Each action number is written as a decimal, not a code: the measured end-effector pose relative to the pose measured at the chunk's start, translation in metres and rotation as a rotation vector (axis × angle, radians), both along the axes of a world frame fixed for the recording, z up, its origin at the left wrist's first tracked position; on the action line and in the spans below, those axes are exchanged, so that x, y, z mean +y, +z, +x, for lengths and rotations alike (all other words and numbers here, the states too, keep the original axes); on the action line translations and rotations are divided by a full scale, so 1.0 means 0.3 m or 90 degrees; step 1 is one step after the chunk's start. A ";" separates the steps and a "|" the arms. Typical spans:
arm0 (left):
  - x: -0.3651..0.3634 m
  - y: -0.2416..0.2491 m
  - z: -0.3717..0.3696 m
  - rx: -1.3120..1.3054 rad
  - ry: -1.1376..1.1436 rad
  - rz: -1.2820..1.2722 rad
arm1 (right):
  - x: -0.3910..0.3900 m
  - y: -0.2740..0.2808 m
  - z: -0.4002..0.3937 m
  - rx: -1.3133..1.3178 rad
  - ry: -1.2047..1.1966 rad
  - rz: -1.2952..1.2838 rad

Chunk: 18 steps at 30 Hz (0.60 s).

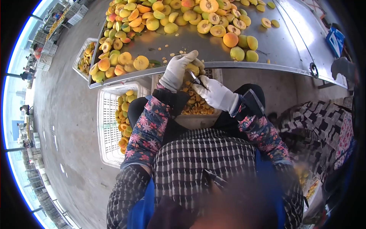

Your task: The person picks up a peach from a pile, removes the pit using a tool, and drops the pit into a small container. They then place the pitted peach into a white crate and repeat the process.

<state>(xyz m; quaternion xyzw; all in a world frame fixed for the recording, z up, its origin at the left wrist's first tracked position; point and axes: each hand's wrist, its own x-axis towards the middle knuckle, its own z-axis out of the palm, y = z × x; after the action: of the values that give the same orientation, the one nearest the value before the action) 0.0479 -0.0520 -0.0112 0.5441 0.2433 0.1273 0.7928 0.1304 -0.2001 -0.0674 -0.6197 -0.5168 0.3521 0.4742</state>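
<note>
My left hand [176,70], in a white glove, is closed around a yellow peach [193,68] just in front of the table edge. My right hand [218,94], also gloved, grips a small metal tool [193,76] with a dark handle. Its shiny end meets the peach; whether it is a knife or a pitting spoon I cannot make out. Beneath both hands stands a crate [198,121] holding many small orange-brown pieces that look like peach pits. Halved and whole peaches [171,17] are heaped on the metal table [278,38] beyond.
At my left stands a white plastic basket [105,126] with peach halves in it. Another basket [78,63] of peaches sits by the table's left corner. A blue and white object [335,40] lies at the table's right. A person in a patterned garment [316,126] is close on my right.
</note>
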 end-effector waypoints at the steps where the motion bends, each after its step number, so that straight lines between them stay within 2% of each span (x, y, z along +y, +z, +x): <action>1: 0.011 -0.004 0.000 0.006 -0.021 0.000 | 0.005 0.000 0.001 -0.031 -0.002 0.029; 2: 0.019 -0.006 0.000 0.011 -0.040 0.001 | -0.003 0.009 0.009 0.143 0.006 -0.057; 4: 0.022 -0.006 -0.003 -0.042 -0.044 -0.004 | -0.023 0.172 -0.009 0.493 0.022 -0.232; 5: 0.021 -0.005 -0.004 -0.069 -0.047 -0.007 | -0.024 0.197 -0.013 0.584 0.007 -0.254; 8: 0.004 0.003 0.008 -0.081 0.000 -0.099 | -0.016 0.179 -0.008 0.491 0.006 -0.228; 10: 0.012 -0.021 0.015 -0.080 0.000 -0.113 | 0.013 0.018 -0.016 0.132 -0.049 0.009; 12: 0.016 -0.038 0.025 -0.047 -0.001 -0.085 | 0.008 0.014 -0.019 0.117 -0.057 0.004; 14: 0.025 -0.043 0.034 0.013 -0.003 -0.012 | -0.020 0.167 -0.016 0.442 -0.015 -0.239; 15: 0.022 -0.048 0.039 0.000 0.015 -0.031 | -0.026 0.175 -0.005 0.527 -0.006 -0.241; 18: 0.012 -0.057 0.060 -0.051 0.094 -0.092 | -0.033 0.169 0.006 0.637 -0.017 -0.228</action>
<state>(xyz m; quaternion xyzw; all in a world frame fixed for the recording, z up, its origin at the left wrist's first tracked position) 0.0660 -0.0483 -0.0284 0.4605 0.2595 0.1895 0.8275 0.1322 -0.2099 -0.0167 -0.4542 -0.1513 0.6810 0.5541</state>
